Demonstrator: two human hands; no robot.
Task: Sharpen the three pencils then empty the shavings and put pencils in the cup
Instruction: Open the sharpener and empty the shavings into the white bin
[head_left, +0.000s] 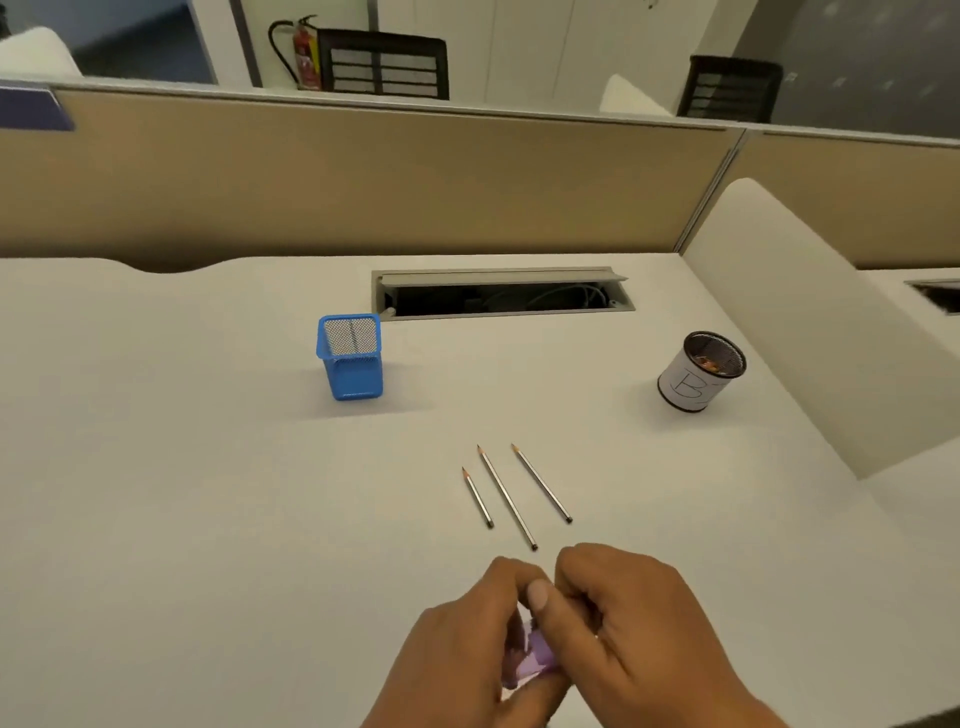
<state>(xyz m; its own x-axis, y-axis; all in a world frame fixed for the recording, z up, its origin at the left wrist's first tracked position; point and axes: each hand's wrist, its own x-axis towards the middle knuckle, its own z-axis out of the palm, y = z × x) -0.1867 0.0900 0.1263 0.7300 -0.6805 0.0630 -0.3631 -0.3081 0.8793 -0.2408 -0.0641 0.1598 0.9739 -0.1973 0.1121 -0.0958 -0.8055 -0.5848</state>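
Three grey pencils lie side by side on the white desk with their points facing away from me: a short left pencil (478, 498), a long middle pencil (507, 497) and a right pencil (542, 483). Just below them, my left hand (457, 644) and my right hand (628, 618) are both closed around a small purple sharpener (535, 656), mostly hidden by my fingers. A blue mesh cup (351, 356) stands upright at the middle left. A round mesh cup wrapped in white paper (698, 371) stands at the right, with shavings inside.
An open cable tray (501, 293) is set into the desk behind the cups. A beige partition (363, 176) runs along the far edge, and a white divider (810, 322) slants along the right side.
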